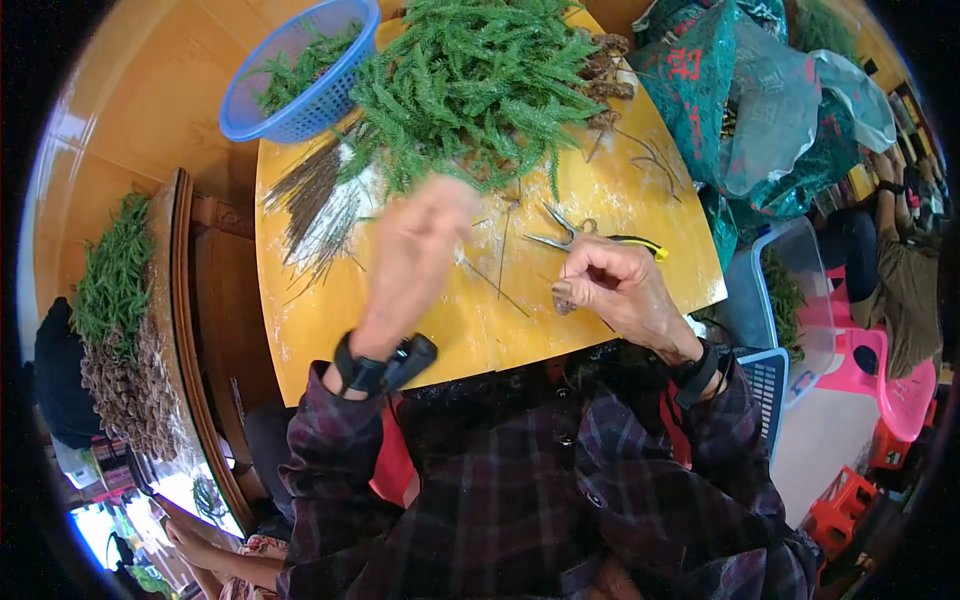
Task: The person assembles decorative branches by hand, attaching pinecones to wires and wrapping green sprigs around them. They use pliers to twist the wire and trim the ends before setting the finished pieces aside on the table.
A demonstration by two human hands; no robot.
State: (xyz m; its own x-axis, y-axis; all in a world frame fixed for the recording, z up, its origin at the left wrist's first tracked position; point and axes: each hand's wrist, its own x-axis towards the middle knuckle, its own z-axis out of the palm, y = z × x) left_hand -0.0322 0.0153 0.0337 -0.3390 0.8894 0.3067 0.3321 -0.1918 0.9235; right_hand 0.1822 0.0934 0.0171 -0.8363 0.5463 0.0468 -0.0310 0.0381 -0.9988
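My left hand (425,245) is smeared by motion over the left middle of the yellow table, just below a heap of green artificial fir sprigs (470,85). Its fingers cannot be made out clearly. My right hand (628,290) hangs over the near right part of the table with thumb and fingers pinched together. A small brown piece (565,305) shows at its fingertips, too small to name. Just beyond the right hand lie pliers (648,244) with yellow and black handles, their jaws apart. Thin brown wire stems (500,255) are scattered between the hands.
A bundle of brown stems (310,205) lies at the table's left. Behind it stands a blue basket (310,118) with sprigs. Green plastic bags (740,110) crowd the right edge, above a clear bin (800,290). More sprigs (115,265) lie on a wooden surface at left. Other people sit nearby.
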